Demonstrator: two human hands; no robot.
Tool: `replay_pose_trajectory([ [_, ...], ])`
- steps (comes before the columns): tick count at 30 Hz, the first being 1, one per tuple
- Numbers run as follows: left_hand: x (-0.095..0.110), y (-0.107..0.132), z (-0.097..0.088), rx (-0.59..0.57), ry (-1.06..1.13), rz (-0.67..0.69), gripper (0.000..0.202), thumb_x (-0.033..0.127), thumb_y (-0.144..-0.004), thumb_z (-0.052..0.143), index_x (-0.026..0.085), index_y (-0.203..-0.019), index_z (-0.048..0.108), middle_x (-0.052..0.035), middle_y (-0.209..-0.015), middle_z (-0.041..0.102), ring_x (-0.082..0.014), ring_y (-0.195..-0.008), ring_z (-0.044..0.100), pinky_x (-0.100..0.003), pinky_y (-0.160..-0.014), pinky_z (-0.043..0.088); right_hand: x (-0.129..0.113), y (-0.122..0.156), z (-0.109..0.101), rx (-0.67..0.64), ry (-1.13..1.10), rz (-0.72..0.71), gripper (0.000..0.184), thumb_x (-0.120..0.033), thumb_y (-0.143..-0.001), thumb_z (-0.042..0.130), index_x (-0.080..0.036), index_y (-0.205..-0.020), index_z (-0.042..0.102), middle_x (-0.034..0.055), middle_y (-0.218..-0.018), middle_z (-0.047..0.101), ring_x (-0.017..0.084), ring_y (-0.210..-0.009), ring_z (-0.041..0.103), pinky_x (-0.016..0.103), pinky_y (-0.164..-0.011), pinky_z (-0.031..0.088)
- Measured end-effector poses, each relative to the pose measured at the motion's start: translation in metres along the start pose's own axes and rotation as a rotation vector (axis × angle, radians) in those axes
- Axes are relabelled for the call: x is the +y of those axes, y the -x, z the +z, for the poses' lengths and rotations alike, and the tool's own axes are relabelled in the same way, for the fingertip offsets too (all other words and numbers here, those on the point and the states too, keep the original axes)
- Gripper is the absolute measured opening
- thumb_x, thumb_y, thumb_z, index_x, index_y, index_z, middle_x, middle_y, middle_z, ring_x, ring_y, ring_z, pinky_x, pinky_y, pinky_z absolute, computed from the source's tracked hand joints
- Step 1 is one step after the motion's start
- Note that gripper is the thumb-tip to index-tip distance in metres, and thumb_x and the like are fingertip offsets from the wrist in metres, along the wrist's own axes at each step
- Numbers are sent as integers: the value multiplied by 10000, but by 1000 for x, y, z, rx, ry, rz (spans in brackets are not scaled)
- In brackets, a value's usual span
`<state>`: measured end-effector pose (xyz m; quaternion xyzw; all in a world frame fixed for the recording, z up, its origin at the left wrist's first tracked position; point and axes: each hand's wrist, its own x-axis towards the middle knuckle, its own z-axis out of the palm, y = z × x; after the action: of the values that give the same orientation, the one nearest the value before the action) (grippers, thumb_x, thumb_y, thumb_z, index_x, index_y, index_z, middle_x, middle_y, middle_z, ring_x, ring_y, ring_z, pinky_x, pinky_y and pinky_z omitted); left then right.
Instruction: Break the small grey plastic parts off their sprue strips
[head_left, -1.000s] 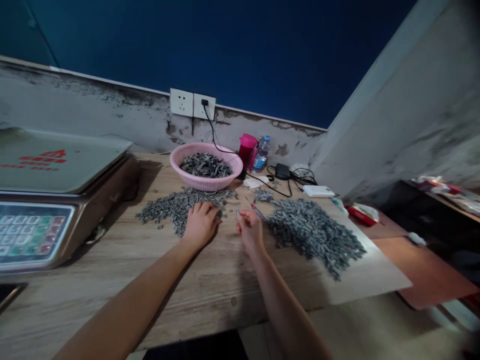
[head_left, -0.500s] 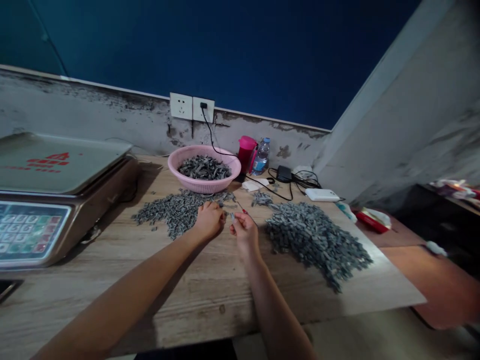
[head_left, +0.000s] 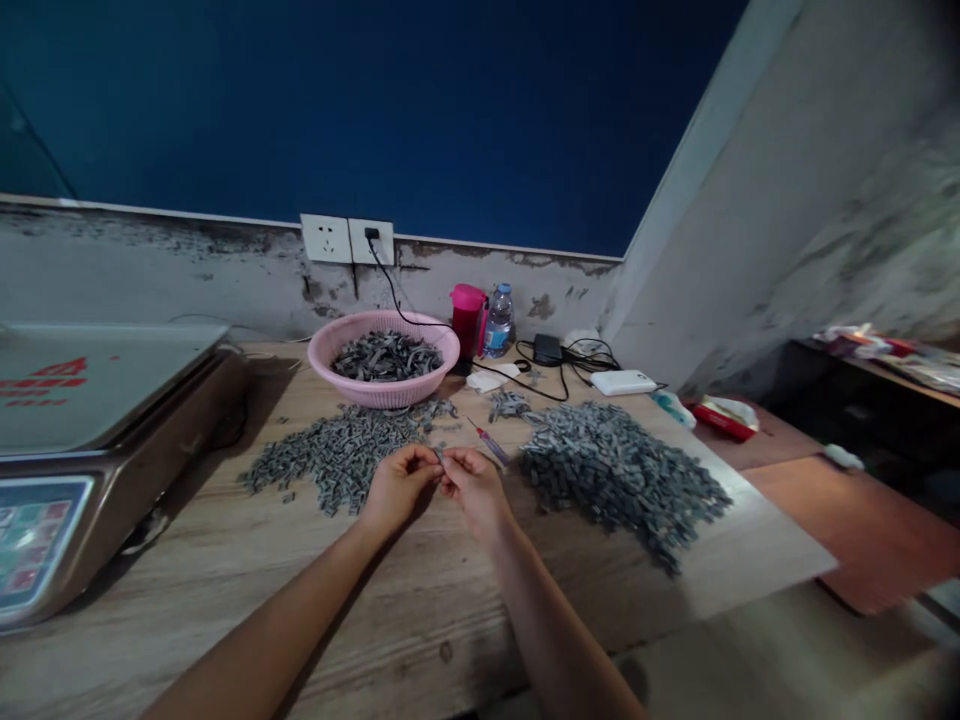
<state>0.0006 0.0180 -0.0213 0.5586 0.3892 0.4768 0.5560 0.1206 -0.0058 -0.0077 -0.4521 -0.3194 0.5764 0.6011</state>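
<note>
My left hand (head_left: pixel 396 490) and my right hand (head_left: pixel 478 488) meet fingertip to fingertip above the wooden table. Both are closed in a pinch around a small grey piece (head_left: pixel 440 455), mostly hidden by the fingers. To the left spreads a pile of small grey pieces (head_left: pixel 322 455). A larger heap of similar grey pieces (head_left: pixel 622 475) lies to the right. Just beyond my right hand rests a thin pointed tool with a red and purplish handle (head_left: pixel 491 442); its exact kind is unclear.
Behind the left pile stands a pink plastic basket (head_left: pixel 382 393) holding longer grey pieces. A pink cup (head_left: pixel 466 325), a water bottle (head_left: pixel 499 322), a black adapter (head_left: pixel 547 349) with cables and a white device (head_left: pixel 622 382) line the back. A weighing scale (head_left: pixel 150 440) occupies the left.
My left hand has drawn back from the left pile and turned toward my right hand, so their fingertips now meet. The view has shifted, and the pointed tool shows more fully.
</note>
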Motion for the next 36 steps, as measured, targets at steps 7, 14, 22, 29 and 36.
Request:
replay_pose_trajectory([
  [7, 7, 0, 4, 6, 423, -160, 343, 192, -522, 784, 118, -779, 568, -28, -688, 626, -128, -606, 586, -229, -596, 451, 0, -3, -3, -25, 127, -61, 301, -367, -582, 712, -145, -751, 599, -17, -560, 572, 88, -478, 488, 204, -469, 402],
  [14, 15, 2, 0, -2, -73, 187, 456, 130, -659, 620, 181, -1089, 476, -5, -817, 604, -131, -728, 590, -263, -694, 487, -16, 3, -10, -105, 254, 16, 324, -363, -578, 718, -147, -781, 589, -15, -576, 585, 101, -484, 509, 230, -492, 435],
  [22, 10, 7, -8, -44, -680, 456, 517, 48, -739, 494, 210, -1226, 435, -28, -927, 600, -145, -864, 571, -290, -836, 463, -9, -1, -22, -148, 524, -50, 154, -311, -659, 614, -158, -663, 594, -20, -479, 510, 110, -427, 460, 232, -443, 382],
  [29, 8, 6, -11, -51, -730, 463, 549, 47, -753, 502, 224, -1263, 405, -23, -940, 599, -140, -878, 573, -278, -853, 466, -8, -2, -24, -125, 570, -39, 123, -285, -669, 594, -163, -676, 595, -15, -501, 515, 119, -442, 469, 240, -458, 412],
  [36, 8, 5, -11, -73, -762, 517, 531, 61, -767, 492, 211, -1267, 392, -35, -929, 591, -154, -880, 560, -297, -847, 470, -9, -1, -23, -150, 596, -41, 143, -298, -696, 581, -156, -687, 597, -13, -493, 524, 123, -452, 494, 223, -458, 402],
])
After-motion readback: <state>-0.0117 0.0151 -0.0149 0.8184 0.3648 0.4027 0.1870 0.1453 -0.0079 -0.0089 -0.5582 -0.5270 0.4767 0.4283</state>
